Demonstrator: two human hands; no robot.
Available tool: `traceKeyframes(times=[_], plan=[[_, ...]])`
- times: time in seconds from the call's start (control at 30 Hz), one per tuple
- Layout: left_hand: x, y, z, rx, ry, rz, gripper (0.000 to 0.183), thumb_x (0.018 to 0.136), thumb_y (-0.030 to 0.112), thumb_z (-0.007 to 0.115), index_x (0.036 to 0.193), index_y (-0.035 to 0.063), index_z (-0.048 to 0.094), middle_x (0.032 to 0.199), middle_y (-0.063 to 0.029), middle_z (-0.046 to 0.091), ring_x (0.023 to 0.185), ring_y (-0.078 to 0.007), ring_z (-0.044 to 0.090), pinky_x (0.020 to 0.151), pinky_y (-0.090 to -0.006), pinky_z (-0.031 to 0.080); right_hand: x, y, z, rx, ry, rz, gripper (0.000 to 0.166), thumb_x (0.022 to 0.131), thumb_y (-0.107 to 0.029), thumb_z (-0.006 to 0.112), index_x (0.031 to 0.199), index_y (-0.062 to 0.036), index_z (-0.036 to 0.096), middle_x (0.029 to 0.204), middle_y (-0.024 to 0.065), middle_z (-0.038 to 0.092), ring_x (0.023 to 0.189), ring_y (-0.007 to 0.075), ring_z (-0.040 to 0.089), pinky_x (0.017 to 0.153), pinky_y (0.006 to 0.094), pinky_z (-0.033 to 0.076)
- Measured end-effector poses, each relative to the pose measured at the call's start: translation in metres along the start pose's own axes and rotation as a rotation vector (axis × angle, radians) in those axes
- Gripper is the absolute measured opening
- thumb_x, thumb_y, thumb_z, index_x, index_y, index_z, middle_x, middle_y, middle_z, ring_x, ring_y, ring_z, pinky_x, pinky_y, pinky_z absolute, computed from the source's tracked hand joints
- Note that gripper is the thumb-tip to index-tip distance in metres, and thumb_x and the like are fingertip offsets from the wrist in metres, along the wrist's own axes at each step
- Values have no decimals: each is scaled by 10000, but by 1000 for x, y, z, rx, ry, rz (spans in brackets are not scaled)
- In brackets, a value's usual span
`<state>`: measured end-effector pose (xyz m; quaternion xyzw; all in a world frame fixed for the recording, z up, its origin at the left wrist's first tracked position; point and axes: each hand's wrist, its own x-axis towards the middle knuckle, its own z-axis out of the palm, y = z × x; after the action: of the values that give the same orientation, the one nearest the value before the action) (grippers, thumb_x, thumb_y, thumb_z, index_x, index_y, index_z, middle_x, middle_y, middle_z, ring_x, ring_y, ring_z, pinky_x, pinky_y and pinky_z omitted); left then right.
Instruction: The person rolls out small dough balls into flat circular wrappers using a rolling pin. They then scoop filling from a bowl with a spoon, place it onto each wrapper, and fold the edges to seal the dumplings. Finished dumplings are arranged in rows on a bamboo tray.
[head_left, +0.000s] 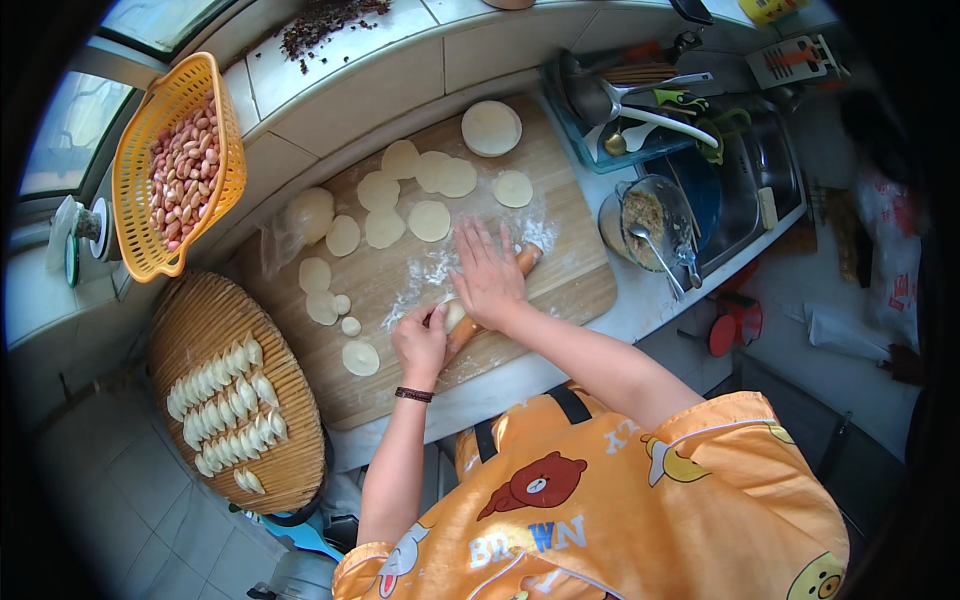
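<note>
On a floured wooden board (555, 289), my right hand (491, 277) lies palm down across a wooden rolling pin (461, 334), fingers stretched out flat. My left hand (420, 337) pinches the edge of a small dough disc (453, 313) at the pin's left side. The right hand and the pin partly hide that disc. Two small dough pieces (350, 326) and a rolled wrapper (361, 358) lie left of my left hand. Several more round wrappers (430, 220) are spread farther back, some overlapping. Loose flour (435, 268) whitens the board around the pin.
Several rows of dumplings (229, 409) sit on a round woven tray (289, 457) at left. A yellow basket (232, 161) holds peanuts (184, 172). At right are a filling bowl (611, 225) with a spoon (652, 247), a utensil tray (592, 161) and a sink (780, 176).
</note>
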<state>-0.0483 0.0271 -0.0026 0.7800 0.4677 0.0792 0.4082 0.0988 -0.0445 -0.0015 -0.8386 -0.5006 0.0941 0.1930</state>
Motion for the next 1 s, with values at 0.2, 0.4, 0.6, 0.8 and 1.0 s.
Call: traceKeyframes(times=[0.2, 0.4, 0.6, 0.8, 1.0], plan=[[-12, -19, -2, -217, -68, -83, 205, 875, 168, 684, 900, -36, 695, 685, -73, 685, 622, -112, 637, 567, -268, 495, -67, 20, -13, -186, -147, -42, 628, 891, -266, 489, 1416, 53, 357, 1517, 197, 308, 1440, 317, 239, 1160, 559, 98], [-10, 10, -5, 147, -38, 38, 157, 853, 198, 676, 883, 49, 717, 770, -177, 681, 684, -342, 666, 621, -401, 513, 9, -6, 6, -74, -32, -24, 617, 896, -266, 485, 1423, 31, 362, 1507, 191, 330, 1436, 321, 242, 1153, 573, 98], [-13, -12, -5, -227, -15, -160, 168, 861, 155, 694, 959, 21, 711, 732, -97, 700, 636, -123, 648, 601, -289, 509, -61, 17, -6, -102, -120, -65, 612, 911, -283, 467, 1437, 8, 355, 1528, 178, 301, 1433, 341, 238, 1153, 579, 84], [-19, -10, -4, -115, -11, 24, 201, 859, 128, 676, 1022, 12, 689, 792, -183, 688, 669, -255, 679, 626, -333, 526, -106, 41, -12, -105, -148, -127, 581, 908, -288, 474, 1442, -74, 398, 1509, 155, 344, 1422, 336, 258, 1150, 567, 119], [2, -9, -30, -403, 236, -110, 219, 864, 105, 670, 1068, 32, 696, 846, -164, 701, 706, -296, 674, 659, -341, 528, -105, 47, 2, -121, -82, -172, 564, 883, -302, 450, 1395, -67, 464, 1471, 144, 395, 1361, 327, 342, 1148, 555, 129]])
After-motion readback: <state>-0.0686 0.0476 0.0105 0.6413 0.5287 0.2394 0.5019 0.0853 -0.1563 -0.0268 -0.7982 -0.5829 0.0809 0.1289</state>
